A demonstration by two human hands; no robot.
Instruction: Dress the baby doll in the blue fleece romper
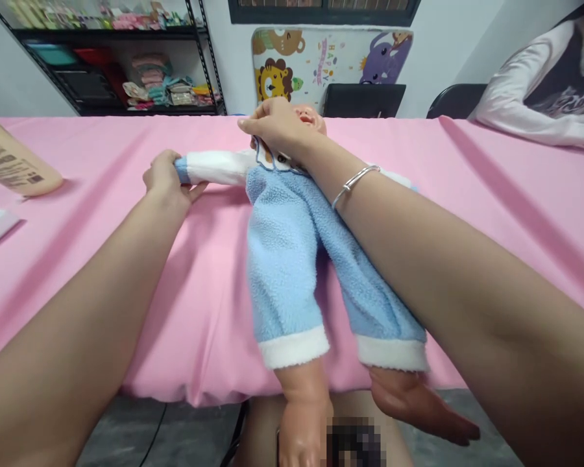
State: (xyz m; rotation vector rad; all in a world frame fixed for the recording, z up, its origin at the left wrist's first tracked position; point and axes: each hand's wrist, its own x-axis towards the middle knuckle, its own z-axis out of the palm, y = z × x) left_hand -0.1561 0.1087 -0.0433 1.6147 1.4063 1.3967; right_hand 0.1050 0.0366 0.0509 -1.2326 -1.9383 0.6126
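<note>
Head view looks down a table covered in pink cloth (141, 305), where a baby doll (285, 259) lies on its back. Its head points to the far side, and its legs run toward the near edge with both bare feet hanging past it. The doll wears a blue fleece romper (282, 272) with white leg cuffs and a white sleeve (214, 167) stretched out to the left. The left hand (165, 178) grips the end of that sleeve, its fingers (161, 170) curled around the blue cuff and pressed together, with the thumb hidden. The right hand (275, 124) lies across the doll's collar just under its chin, its fingers (255, 118) pressed together and pointing left. A silver bangle (355, 185) circles the right wrist, and that forearm covers the doll's other sleeve. A tan lotion bottle (14, 159) lies near the left edge of the table. Beyond the far edge stand a black wire shelf (111, 58) of folded baby clothes and a cartoon animal mat (331, 58). At far right sits a person in a white-sleeved top (530, 97).
</note>
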